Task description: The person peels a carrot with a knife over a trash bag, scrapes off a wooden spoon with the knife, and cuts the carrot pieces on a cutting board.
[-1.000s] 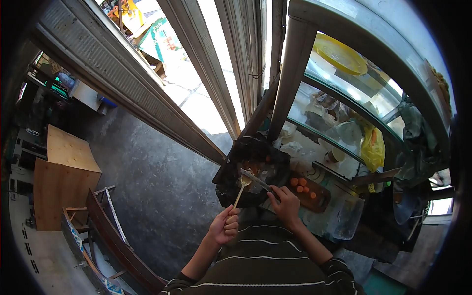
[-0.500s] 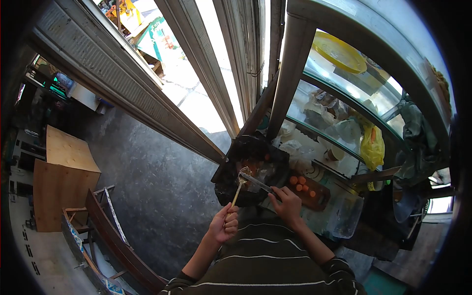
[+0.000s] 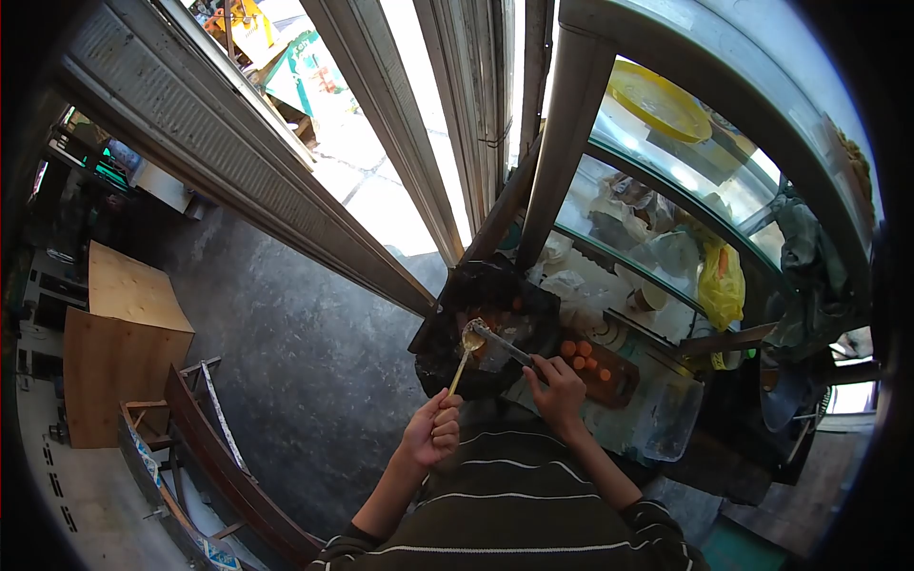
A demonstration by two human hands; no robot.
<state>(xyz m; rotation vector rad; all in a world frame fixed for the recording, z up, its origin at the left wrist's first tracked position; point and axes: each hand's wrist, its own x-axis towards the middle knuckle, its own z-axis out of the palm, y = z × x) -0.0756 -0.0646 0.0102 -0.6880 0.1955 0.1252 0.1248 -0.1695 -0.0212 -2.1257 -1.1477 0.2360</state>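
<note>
My left hand (image 3: 433,430) is closed round the thin, gold-coloured handle of a spoon (image 3: 460,371), which points up and away from me. Its small rounded head has pale, wet-looking stuff on it. In my right hand (image 3: 559,392) is a knife (image 3: 503,341), its grey blade reaching left so the tip meets the spoon's head. Both tools are over a bin lined with a black plastic bag (image 3: 438,376). Reddish and pale scraps (image 3: 490,319) lie inside the bag, too small to name. Near my right hand, chunks of cut carrot (image 3: 578,354) rest on a brown cutting board (image 3: 614,379).
A glass-sided cabinet (image 3: 571,114) stands at the right, with a yellow plastic bag (image 3: 721,285) and a paper cup (image 3: 647,298). A clear plastic container (image 3: 671,419) sits beside the board. Metal shutter panels (image 3: 248,152) rise ahead. Left are a wooden box (image 3: 129,371) and concrete floor (image 3: 286,362).
The knife tip has shifted slightly against the spoon's head, and the spoon's head has turned a little. My right hand has moved slightly; my left hand stays nearly in place.
</note>
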